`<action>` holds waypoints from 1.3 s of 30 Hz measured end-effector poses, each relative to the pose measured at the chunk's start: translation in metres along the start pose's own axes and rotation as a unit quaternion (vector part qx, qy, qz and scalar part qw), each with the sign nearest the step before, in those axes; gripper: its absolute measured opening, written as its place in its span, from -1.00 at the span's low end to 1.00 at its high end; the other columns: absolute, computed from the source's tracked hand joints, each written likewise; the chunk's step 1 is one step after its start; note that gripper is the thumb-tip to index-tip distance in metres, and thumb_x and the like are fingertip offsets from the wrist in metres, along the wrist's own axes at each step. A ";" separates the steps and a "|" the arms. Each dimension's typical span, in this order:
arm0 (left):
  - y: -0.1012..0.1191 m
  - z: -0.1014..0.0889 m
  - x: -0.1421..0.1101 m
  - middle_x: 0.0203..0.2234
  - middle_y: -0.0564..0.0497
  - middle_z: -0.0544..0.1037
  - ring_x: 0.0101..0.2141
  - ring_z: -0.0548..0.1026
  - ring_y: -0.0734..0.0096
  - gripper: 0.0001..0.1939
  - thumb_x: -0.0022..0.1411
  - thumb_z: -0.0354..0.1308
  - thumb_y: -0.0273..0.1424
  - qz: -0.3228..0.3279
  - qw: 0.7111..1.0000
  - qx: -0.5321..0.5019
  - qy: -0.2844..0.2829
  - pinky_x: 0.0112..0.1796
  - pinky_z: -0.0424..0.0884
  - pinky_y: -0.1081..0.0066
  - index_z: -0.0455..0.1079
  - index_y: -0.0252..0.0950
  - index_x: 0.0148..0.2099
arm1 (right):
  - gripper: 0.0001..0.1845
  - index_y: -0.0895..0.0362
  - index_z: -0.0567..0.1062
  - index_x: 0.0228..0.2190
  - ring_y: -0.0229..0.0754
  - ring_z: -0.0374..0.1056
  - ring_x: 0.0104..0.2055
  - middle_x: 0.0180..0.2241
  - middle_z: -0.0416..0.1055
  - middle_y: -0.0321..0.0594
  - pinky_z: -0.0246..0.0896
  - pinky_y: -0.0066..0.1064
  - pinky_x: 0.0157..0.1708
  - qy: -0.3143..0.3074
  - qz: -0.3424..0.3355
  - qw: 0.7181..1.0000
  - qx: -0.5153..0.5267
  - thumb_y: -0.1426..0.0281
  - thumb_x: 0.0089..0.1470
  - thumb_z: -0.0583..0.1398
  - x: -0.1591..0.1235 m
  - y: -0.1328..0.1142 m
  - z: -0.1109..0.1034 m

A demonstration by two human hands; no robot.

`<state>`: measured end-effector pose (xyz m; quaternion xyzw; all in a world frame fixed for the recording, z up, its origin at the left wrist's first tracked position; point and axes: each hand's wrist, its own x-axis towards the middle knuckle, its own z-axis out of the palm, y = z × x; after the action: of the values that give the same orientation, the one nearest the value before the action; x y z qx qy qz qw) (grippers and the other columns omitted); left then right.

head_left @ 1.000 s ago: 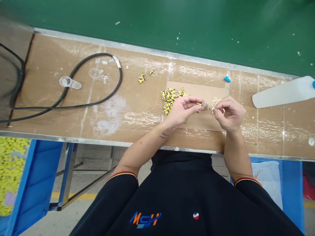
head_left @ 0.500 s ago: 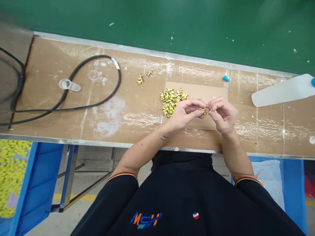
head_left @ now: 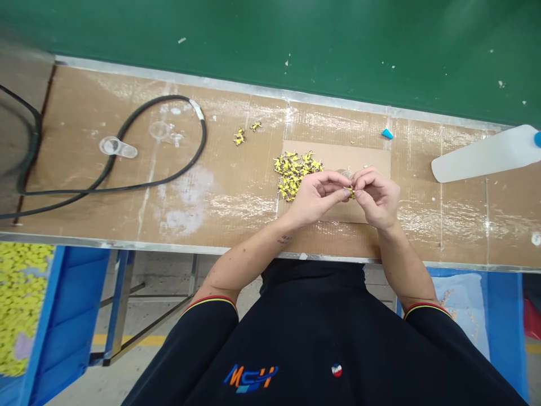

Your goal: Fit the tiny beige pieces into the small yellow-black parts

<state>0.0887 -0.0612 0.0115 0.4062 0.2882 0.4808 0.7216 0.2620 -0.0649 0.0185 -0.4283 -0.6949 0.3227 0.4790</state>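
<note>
Blue bin: at lower left, beside the table's near edge, the blue bin (head_left: 80, 304) holds a mass of yellow pieces (head_left: 21, 304).
Cable: a black cable (head_left: 154, 183) loops across the left part of the cardboard-covered table (head_left: 236, 197).
Clear plastic piece: the clear plastic piece (head_left: 127, 150), round at one end, lies across the cable.
Stray figures: two small yellow-and-dark clumps, the nearer clump (head_left: 239, 137) and the farther clump (head_left: 256, 126), lie well apart from the pile.
Pile: many such figures form a pile (head_left: 291, 177) at the left end of a cardboard sheet (head_left: 338, 151), just beside the left hand.
Left hand: the person's left hand (head_left: 319, 196) pinches one yellow figure (head_left: 351, 193) between thumb and fingers, above the sheet.
Right hand: the person's right hand (head_left: 378, 197) meets it there, thumb and forefinger pressed together at the figure's right end; whether they grip the figure itself or some smaller part is too small to tell.
Blue cap: a tapered blue cap (head_left: 387, 133) lies beyond the sheet's far edge.
Bottle: a whitish bottle (head_left: 486, 155) lies on its side at far right, well apart from the hands.
</note>
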 end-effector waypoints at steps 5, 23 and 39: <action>-0.001 -0.001 0.000 -0.40 0.03 0.64 -0.38 0.62 0.53 -0.63 0.05 0.55 -0.17 0.010 1.000 0.017 -0.002 -0.18 0.63 0.42 0.56 -0.32 -0.25 | -0.88 0.02 0.43 -0.46 -0.12 0.44 -0.31 -0.38 0.50 -0.19 0.37 -0.20 -0.29 0.007 0.003 1.000 0.002 0.34 0.12 0.22 0.000 -0.002 0.002; -0.003 -0.005 -0.005 -0.29 -0.01 0.70 -0.27 0.67 0.48 -0.88 0.33 0.33 -0.32 0.177 0.959 0.220 0.006 -0.19 0.63 0.46 0.62 -0.27 -0.17 | -0.89 0.05 0.51 -0.48 -0.20 0.41 -0.35 -0.41 0.48 -0.26 0.36 -0.31 -0.34 -0.027 0.041 0.997 0.065 0.43 0.07 0.28 0.001 0.001 -0.002; 0.003 -0.007 -0.007 -0.46 0.03 0.66 -0.45 0.58 0.55 -0.90 0.30 0.27 -0.51 0.265 0.895 0.359 0.005 -0.38 0.49 0.49 0.60 -0.29 -0.27 | -0.87 0.10 0.51 -0.56 -0.30 0.35 -0.45 -0.46 0.47 -0.30 0.32 -0.40 -0.43 -0.097 0.154 0.968 0.174 0.52 -0.08 0.33 0.008 -0.002 -0.008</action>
<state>0.0796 -0.0650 0.0105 0.6964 0.3264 0.5204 0.3710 0.2672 -0.0582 0.0259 -0.4069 -0.5967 0.5488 0.4209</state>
